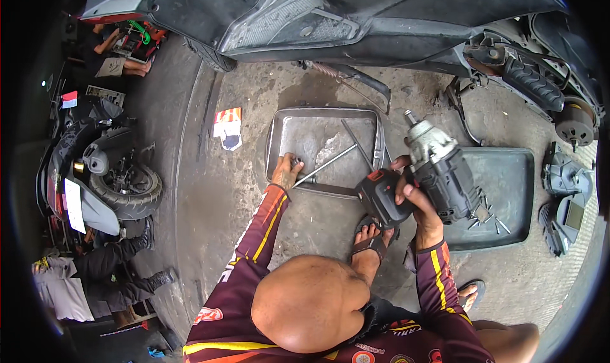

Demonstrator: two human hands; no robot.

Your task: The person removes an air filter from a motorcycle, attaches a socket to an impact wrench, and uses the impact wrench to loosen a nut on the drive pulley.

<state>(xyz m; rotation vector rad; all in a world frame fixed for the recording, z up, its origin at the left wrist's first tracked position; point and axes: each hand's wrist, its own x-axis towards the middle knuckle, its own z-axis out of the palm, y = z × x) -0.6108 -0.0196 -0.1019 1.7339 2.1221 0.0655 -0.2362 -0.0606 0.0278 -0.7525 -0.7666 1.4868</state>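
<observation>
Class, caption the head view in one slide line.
Beside a motorbike, the right hand holds a power tool while the left hand is at the near-left corner of a shallow tray.

The left forearm (pixel 262 226) stretches forward and slightly inward, its left hand (pixel 286 172) showing its back, fingers curled. The right forearm (pixel 438 277) points forward too — its right hand (pixel 421 205) bent into a grip. Between them sits a bent knee (pixel 308 302).
</observation>
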